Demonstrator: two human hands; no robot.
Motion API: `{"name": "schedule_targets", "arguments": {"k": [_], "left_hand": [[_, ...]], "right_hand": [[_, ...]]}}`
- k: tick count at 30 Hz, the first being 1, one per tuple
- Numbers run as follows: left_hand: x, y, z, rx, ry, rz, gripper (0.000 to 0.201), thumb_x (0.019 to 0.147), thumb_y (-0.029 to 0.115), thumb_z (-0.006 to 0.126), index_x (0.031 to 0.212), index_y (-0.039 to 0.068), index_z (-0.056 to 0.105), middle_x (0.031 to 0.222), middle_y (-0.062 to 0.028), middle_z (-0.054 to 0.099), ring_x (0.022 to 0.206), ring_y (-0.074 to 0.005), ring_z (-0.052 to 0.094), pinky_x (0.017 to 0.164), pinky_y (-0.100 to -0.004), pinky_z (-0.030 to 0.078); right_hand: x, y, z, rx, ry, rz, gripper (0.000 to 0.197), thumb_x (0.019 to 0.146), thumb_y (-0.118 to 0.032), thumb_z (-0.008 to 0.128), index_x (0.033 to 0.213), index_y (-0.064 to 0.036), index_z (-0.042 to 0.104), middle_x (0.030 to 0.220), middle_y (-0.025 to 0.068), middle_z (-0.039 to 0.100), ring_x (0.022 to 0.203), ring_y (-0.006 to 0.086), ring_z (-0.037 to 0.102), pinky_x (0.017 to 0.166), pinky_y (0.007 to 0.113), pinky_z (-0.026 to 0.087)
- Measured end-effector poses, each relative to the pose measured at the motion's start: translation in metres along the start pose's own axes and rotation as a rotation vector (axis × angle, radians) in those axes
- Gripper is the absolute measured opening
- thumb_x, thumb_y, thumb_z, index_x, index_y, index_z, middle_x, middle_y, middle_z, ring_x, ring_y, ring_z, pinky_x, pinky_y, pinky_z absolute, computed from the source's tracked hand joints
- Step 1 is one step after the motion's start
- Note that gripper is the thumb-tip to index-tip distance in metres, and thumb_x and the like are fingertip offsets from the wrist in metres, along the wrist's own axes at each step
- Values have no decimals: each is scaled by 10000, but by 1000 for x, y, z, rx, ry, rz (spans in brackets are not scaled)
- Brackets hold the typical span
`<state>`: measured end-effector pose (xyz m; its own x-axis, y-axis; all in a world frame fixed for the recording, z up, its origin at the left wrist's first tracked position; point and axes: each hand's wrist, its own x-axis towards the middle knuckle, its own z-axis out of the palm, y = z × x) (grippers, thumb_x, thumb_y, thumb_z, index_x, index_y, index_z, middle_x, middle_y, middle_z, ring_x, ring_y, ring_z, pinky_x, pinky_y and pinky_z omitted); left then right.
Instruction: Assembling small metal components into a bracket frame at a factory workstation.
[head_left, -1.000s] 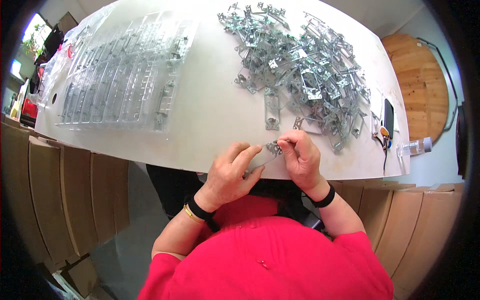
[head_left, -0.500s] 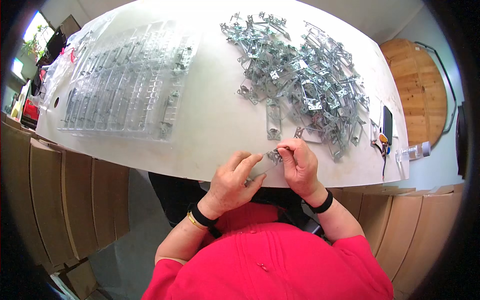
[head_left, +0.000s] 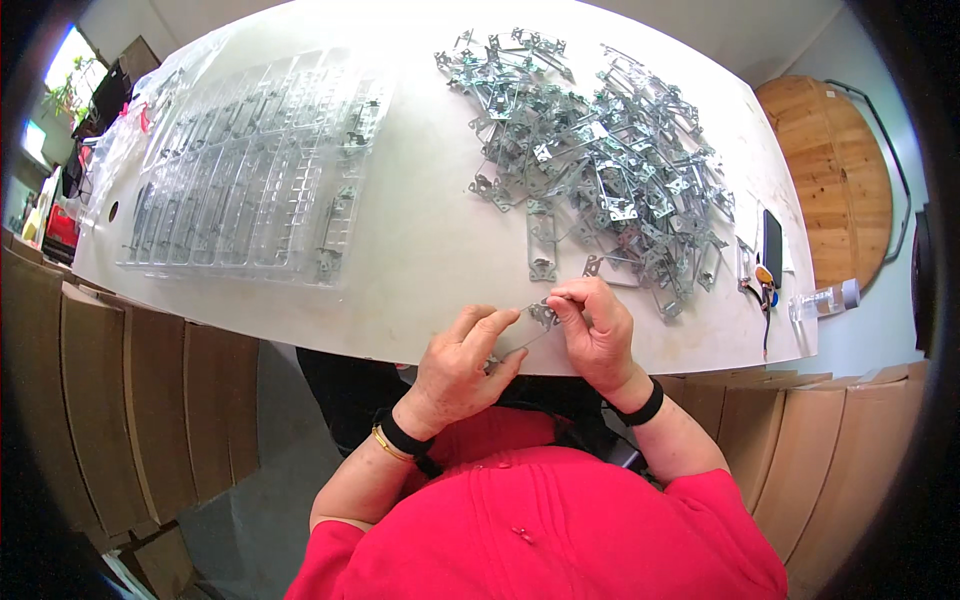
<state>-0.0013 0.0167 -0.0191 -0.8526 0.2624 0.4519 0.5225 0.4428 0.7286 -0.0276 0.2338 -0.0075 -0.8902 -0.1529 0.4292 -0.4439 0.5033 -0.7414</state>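
Close to the table's front edge, both my hands hold one small metal bracket (head_left: 541,316) with thin wire-like sides and a flat, holed end plate. My left hand (head_left: 462,362) is closed around one end, which its fingers largely hide. At the other end, the thumb and forefinger of my right hand (head_left: 594,330) pinch the end plate. Just beyond my hands, a single bracket (head_left: 541,242) lies apart. Behind it spreads a large heap of similar metal brackets (head_left: 610,150).
Clear plastic compartment trays (head_left: 250,185) with metal parts in them sit on the left of the white table (head_left: 420,240). At the right edge lie a dark phone (head_left: 772,240), an orange-handled tool (head_left: 765,276) and a clear bottle (head_left: 825,300). Cardboard boxes (head_left: 155,400) flank me.
Little has changed. My hands keep the same hold on the bracket, and the whole table has shifted very slightly in view.
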Motion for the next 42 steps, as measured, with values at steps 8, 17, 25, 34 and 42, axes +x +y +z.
{"name": "schedule_targets", "arguments": {"k": [8, 17, 25, 34, 42], "left_hand": [[0, 1, -1, 0, -5, -11, 542, 776, 66, 875, 1277, 23, 673, 1099, -180, 684, 919, -322, 701, 744, -390, 590], [0, 1, 0, -14, -1, -4, 535, 781, 54, 867, 1278, 22, 670, 1098, -175, 683, 916, -321, 696, 743, -390, 585], [1, -1, 0, -10, 17, 13, 521, 785, 57, 868, 1269, 27, 678, 1098, -158, 680, 836, -273, 672, 693, -365, 565], [0, -1, 0, -19, 6, -7, 517, 792, 51, 864, 1274, 24, 682, 1094, -153, 684, 849, -265, 674, 709, -353, 568], [0, -2, 1, -64, 26, -26, 514, 788, 18, 859, 1270, 21, 681, 1065, -143, 683, 891, -244, 679, 725, -343, 567]], "right_hand": [[-1, 4, 4, 6, 46, -41, 113, 954, -38, 766, 1051, -37, 709, 946, 132, 717, 806, 302, 703, 708, 374, 559], [3, 2, 1, -51, 36, -113, 121, 946, -41, 771, 1051, -37, 711, 940, 131, 720, 811, 306, 704, 714, 380, 560], [6, 1, 1, -56, 36, -142, 132, 936, -31, 777, 1054, -35, 718, 948, 132, 726, 829, 311, 709, 728, 380, 562], [6, -2, 0, -28, 31, -150, 108, 953, -1, 751, 1045, -34, 704, 939, 126, 716, 810, 292, 691, 719, 368, 552], [6, 3, 0, -39, 56, -196, 115, 980, -5, 729, 1081, -30, 678, 969, 119, 689, 797, 272, 663, 717, 347, 540]]}}
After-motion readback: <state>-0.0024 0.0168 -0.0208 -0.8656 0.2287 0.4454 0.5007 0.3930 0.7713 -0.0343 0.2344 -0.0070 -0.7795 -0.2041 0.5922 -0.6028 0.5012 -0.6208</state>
